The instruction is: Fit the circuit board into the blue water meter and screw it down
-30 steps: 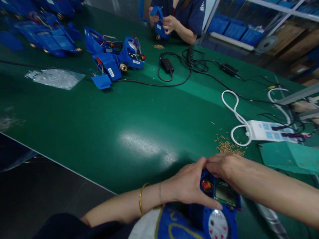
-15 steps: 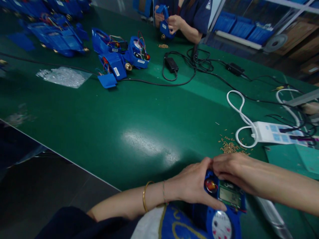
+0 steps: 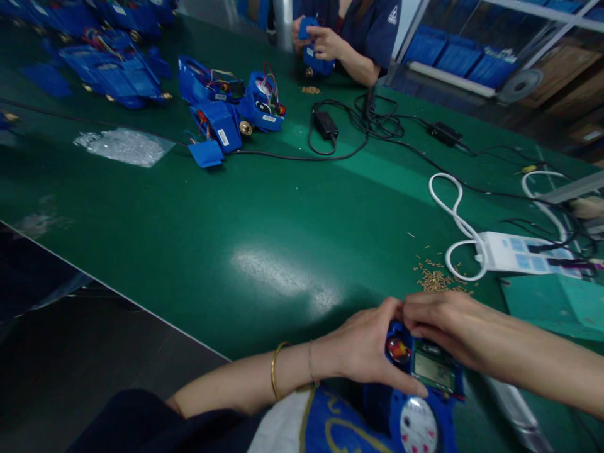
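Hands barely changed over the last second: left hand [image 3: 363, 355] grips the blue meter [image 3: 419, 402] at lower right; right hand [image 3: 441, 324] fingertips pinch at its top edge, position unaltered.

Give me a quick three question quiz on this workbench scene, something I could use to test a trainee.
1. True or false: both the left hand and the right hand are on the blue meter.
2. What lies on the green table just beyond the right hand? A) a pile of small brass screws B) a pair of scissors C) a roll of tape
3. What colour is the power strip to the right?

Key: 1. true. 2. A. 3. white.
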A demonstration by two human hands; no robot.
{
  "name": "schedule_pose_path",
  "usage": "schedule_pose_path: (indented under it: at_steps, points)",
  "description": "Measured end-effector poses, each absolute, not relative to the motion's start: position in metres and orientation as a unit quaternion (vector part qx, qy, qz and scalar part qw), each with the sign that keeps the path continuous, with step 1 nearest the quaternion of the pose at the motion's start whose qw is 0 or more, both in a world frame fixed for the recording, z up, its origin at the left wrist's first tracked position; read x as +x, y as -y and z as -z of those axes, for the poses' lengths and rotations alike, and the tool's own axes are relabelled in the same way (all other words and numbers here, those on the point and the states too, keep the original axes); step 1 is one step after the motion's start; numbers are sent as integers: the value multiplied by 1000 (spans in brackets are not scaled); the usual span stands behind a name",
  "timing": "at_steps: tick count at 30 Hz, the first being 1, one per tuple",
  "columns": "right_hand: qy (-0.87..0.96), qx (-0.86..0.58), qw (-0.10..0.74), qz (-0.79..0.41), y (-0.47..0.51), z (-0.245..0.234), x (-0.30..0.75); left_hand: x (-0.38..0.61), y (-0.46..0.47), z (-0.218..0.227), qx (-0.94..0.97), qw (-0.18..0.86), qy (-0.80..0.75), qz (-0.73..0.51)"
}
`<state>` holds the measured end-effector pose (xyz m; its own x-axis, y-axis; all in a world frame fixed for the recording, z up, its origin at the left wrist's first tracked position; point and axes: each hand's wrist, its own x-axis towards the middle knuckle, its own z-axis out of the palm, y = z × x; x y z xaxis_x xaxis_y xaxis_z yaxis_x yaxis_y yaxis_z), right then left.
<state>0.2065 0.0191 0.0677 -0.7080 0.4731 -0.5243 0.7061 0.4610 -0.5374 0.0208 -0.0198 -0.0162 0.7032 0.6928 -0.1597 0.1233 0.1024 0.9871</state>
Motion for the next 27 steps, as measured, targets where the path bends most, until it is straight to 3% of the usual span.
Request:
schedule_pose_path:
  at_steps: [13,21,24,27]
  points:
    - [-718,471,215,465,-38,-61,207,23,20,15,637,664,-321,-225]
    - [-643,489,77,584,-38,-71,230,19,19,16,621,686,-295,-237]
    - [-660,592,-10,462,-19,-71,285,17,19,17,615,694,-279,-248]
    - [-679,699,12,224,29,-41,346,16,18,17,615,700,-262,-251]
